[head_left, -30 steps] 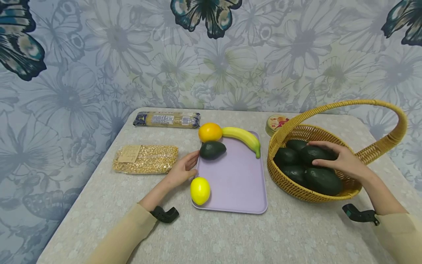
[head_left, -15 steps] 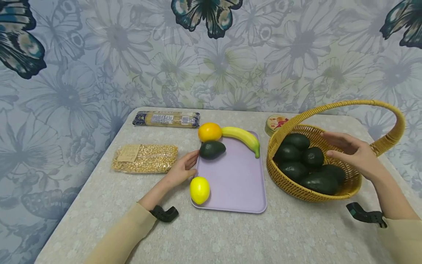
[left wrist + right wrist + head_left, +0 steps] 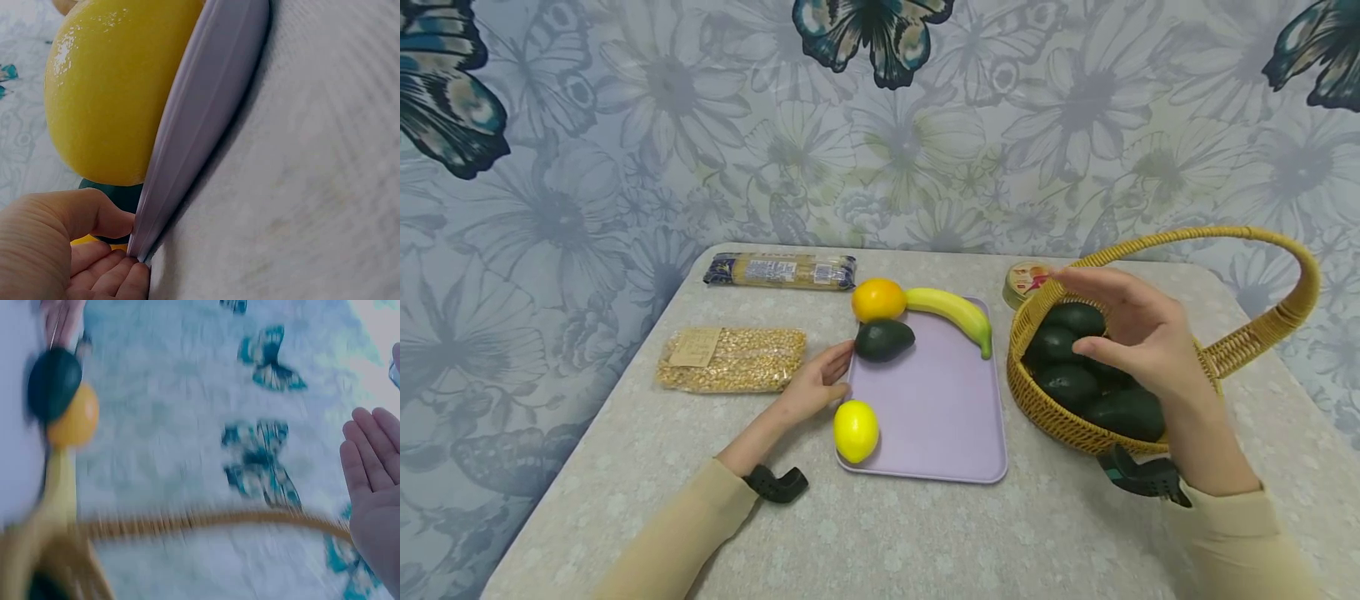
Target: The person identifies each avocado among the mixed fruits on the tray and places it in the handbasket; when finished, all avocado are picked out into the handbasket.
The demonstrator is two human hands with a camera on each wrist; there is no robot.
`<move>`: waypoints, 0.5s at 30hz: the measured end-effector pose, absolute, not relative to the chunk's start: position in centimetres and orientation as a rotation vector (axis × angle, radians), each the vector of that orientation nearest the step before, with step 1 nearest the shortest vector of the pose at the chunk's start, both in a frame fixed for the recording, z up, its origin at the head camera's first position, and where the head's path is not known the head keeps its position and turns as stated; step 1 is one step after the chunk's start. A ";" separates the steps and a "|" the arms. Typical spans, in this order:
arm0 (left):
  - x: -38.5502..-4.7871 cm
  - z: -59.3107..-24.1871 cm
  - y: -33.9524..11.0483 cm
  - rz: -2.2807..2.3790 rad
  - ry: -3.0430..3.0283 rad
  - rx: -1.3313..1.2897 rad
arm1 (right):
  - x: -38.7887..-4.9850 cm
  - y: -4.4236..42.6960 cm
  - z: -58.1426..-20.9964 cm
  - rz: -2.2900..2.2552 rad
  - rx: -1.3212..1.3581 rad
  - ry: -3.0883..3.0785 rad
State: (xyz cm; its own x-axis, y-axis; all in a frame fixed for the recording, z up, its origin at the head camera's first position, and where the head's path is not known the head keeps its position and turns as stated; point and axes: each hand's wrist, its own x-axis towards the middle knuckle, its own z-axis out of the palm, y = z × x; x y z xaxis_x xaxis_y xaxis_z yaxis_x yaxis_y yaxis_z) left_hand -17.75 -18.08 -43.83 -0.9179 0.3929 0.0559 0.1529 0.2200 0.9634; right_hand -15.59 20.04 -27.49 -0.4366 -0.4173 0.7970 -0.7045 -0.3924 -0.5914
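Observation:
In the head view my left hand [image 3: 811, 390] is at the left edge of a lilac tray [image 3: 936, 417]. The left wrist view shows its thumb and fingers pinching the tray's rim [image 3: 187, 119]. On the tray lie a lemon [image 3: 856, 431], an avocado [image 3: 884, 340], an orange [image 3: 878, 300] and a banana [image 3: 951, 315], these last ones around the far end. My right hand [image 3: 1157, 342] is raised over a wicker basket [image 3: 1037, 417], fingers extended, thumb apart, nothing held. Several avocados [image 3: 1066, 387] lie in the basket, partly hidden by that hand.
A bag of corn kernels [image 3: 760, 360] lies left of the tray, with a pack of pasta [image 3: 782, 272] behind it. A round tin [image 3: 1022, 282] stands behind the basket. The basket's tall handle [image 3: 1247, 233] arches up at the right.
My right hand has let go of an avocado in the basket, drawn back to the right, then risen and swung left above the basket. The left hand stays at the tray's edge.

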 end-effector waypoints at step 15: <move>-17.4 -43.3 -18.0 1.785 2.279 0.541 | -21.9 7.5 -34.9 1.928 1.184 -2.249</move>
